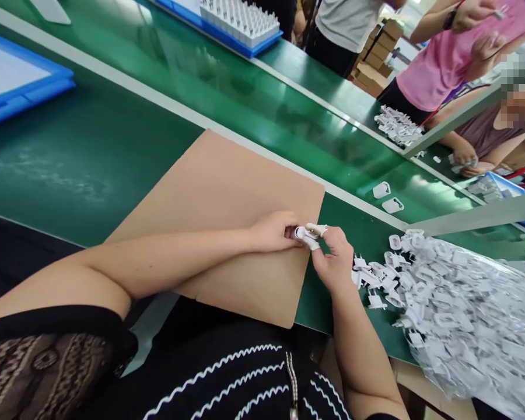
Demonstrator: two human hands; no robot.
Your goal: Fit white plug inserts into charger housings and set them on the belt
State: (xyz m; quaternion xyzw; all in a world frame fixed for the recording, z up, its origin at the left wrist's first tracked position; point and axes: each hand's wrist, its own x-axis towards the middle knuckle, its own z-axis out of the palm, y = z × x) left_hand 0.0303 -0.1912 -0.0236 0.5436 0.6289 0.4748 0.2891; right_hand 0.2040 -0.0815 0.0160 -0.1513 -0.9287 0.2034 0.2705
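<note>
Over the right part of a brown cardboard sheet [227,192], my two hands meet at a small white plastic plug part [299,233]. My left hand [280,230] has its fingers curled round the part from the left. From the right, my right hand [336,254] pinches at it with thumb and forefinger, both wearing white finger covers. The fingers hide much of the part. Just right of my right hand lie loose white plug pieces [376,277], some with pins showing.
A large heap of white plug pieces [472,315] in clear plastic spreads at right. Two white housings [392,205] lie on the green conveyor belt [262,116] beyond the pale rail. Blue trays [26,93] stand at left and far back. Several co-workers work across the line.
</note>
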